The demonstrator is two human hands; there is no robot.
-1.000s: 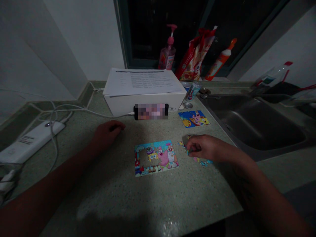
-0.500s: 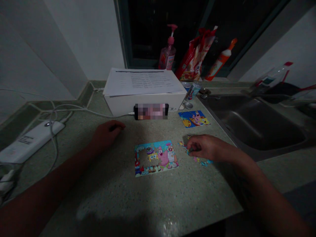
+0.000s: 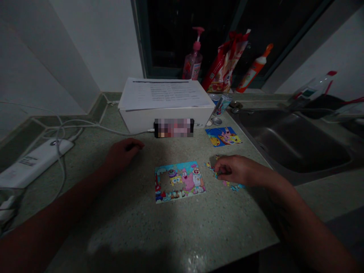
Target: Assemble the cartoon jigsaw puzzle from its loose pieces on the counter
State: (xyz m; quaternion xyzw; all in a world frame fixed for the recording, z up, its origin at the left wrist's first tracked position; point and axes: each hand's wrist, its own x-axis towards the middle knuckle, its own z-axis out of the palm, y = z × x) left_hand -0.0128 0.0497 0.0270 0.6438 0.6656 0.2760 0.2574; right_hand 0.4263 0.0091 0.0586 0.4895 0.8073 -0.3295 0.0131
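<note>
A colourful cartoon jigsaw puzzle (image 3: 179,182) lies on the speckled green counter (image 3: 159,231), with a gap in its left half. To its right are several loose puzzle pieces (image 3: 233,185). My right hand (image 3: 237,170) rests over those pieces with its fingers pinched together on one of them. My left hand (image 3: 123,151) lies on the counter left of the puzzle, fingers curled in, nothing visible in it. A small cartoon picture card (image 3: 223,136) sits further back on the right.
A white box (image 3: 165,115) with papers on top stands behind, a phone (image 3: 174,128) leaning on it. A white power strip (image 3: 31,163) and cables lie left. A steel sink (image 3: 295,142) is right. A pump bottle (image 3: 192,62), snack bag (image 3: 224,64) and squeeze bottle (image 3: 253,70) line the window sill.
</note>
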